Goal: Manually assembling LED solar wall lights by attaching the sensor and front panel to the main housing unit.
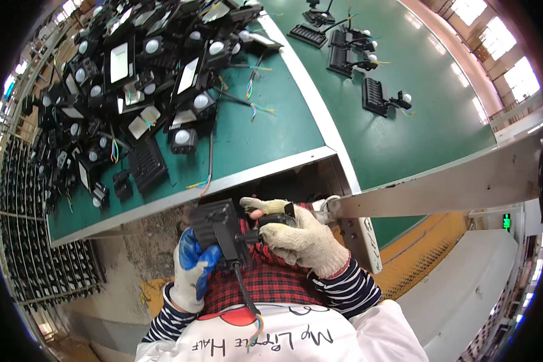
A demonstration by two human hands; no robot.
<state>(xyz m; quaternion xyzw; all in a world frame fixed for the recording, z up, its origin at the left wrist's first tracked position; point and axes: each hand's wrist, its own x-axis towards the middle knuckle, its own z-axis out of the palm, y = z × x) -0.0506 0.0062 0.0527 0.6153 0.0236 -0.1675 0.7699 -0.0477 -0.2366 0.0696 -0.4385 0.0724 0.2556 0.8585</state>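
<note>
In front of my body I hold a black floodlight (214, 228) with a finned back and a motion sensor on its side arm. My left hand (190, 268), in a white glove with blue-coated fingers, grips the lamp housing from its left edge. My right hand (304, 240), in a cream knit glove, is closed around the black sensor head (276, 221); a bare fingertip shows through the glove. A black cable (243, 289) hangs from the housing toward me and ends in loose coloured wires. My right fingers partly hide the sensor.
A heap of similar floodlights (145, 78) covers much of the green table (283, 114) ahead. Several more lie along the green conveyor belt (422, 145) at the right. A metal rail (440, 187) juts in near my right hand. Racks of lamps (42, 241) stand at the left.
</note>
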